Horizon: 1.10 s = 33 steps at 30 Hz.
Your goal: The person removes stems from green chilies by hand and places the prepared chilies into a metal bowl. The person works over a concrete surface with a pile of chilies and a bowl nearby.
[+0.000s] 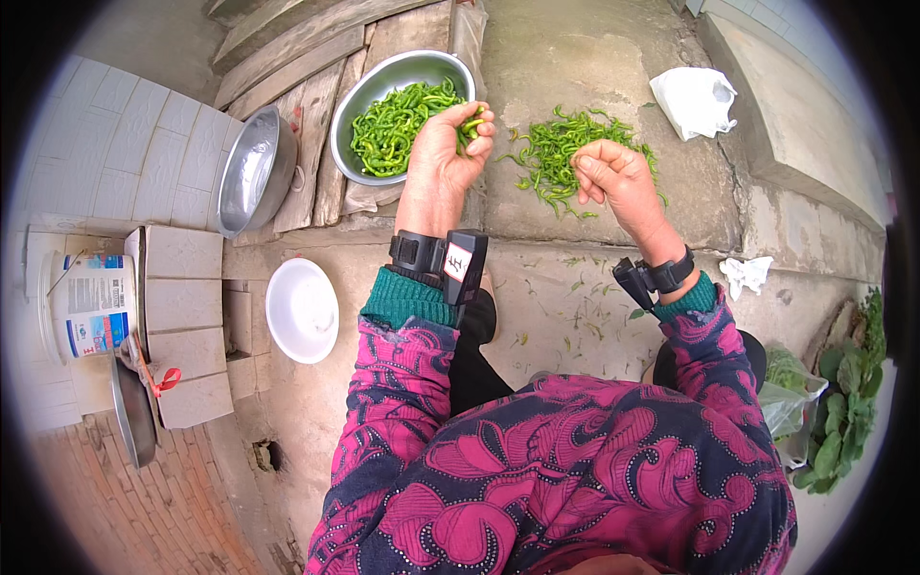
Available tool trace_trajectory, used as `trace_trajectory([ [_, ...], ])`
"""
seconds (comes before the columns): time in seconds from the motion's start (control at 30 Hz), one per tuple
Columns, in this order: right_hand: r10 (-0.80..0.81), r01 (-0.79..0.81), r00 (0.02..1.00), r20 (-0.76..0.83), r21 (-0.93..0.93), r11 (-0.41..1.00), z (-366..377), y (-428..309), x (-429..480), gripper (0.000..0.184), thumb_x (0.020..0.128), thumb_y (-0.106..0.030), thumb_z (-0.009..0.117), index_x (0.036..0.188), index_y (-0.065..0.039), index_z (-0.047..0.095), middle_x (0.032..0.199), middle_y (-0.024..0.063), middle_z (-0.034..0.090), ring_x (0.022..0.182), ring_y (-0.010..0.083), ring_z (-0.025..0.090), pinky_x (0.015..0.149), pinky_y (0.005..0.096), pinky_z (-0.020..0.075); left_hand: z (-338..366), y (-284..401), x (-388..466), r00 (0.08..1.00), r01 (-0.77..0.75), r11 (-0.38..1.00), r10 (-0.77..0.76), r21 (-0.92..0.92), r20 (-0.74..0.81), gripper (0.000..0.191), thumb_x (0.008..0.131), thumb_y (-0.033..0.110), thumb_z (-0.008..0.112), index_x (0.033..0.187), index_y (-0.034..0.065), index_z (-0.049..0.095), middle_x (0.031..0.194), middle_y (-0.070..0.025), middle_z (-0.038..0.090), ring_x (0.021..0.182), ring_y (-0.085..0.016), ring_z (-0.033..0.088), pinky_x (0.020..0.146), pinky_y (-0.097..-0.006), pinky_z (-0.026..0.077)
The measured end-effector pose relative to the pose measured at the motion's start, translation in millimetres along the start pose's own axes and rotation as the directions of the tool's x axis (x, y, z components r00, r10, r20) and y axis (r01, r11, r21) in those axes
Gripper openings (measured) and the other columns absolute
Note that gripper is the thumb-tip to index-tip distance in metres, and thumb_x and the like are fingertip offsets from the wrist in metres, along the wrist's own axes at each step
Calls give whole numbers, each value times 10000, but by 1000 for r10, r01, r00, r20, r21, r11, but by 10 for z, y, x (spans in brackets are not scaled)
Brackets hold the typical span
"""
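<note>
Several green chili peppers [471,129] are held in my left hand [453,147], which is curled at the right rim of a steel basin [343,154]. That basin holds a heap of green chilies [395,126]. My right hand [614,180] hovers over the near right side of a loose pile of chilies [553,154] on the concrete ledge [560,65]. Its thumb and index finger are pinched together; whether something small sits between them cannot be made out. Both wrists wear black strapped devices.
A metal bowl [251,172] leans beside wooden planks [316,136] at left. Below it is a white basin [302,310]. White plastic bags [696,103] lie at right, with leafy greens [841,424] lower down. Stem scraps [568,316] litter the ground between my feet. A bucket [97,305] stands far left.
</note>
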State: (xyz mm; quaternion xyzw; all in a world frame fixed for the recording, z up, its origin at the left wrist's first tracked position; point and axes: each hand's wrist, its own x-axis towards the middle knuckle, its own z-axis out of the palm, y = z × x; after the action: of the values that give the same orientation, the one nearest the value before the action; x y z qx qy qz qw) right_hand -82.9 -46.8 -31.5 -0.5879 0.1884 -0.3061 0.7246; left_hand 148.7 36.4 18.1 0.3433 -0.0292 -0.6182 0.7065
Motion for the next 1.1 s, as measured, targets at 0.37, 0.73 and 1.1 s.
trace_trajectory([
  [0.37, 583, -484, 809, -78, -651, 585, -1069, 1851, -492, 139, 751, -40, 627, 868, 2, 690, 746, 86, 680, 632, 177, 641, 594, 338, 529, -500, 722, 7, 936, -267, 942, 304, 205, -176, 1070, 862, 386, 580, 1405, -50, -232, 1486, -263, -250, 1402, -404, -167, 1125, -580, 14],
  [0.73, 52, -294, 955, -292, -913, 283, -1379, 2876, -196, 196, 723, -46, 586, 884, -66, 695, 918, 200, 651, 884, 375, 626, 788, 450, 506, 95, -4, 21, 939, -232, 814, 330, 533, -94, 290, 915, 116, 523, 1077, -124, 533, 1015, -256, 617, 927, -337, 654, 820, -372, 549],
  [1.1, 144, -316, 948, -284, -893, 319, -1334, 2626, 44, 107, 759, -60, 607, 852, -76, 659, 880, 143, 632, 827, 359, 626, 714, 426, 502, 230, -387, 0, 980, -163, 647, 193, 745, 47, 278, 923, 133, 521, 1061, -102, 574, 972, -213, 653, 872, -270, 680, 760, -311, 549],
])
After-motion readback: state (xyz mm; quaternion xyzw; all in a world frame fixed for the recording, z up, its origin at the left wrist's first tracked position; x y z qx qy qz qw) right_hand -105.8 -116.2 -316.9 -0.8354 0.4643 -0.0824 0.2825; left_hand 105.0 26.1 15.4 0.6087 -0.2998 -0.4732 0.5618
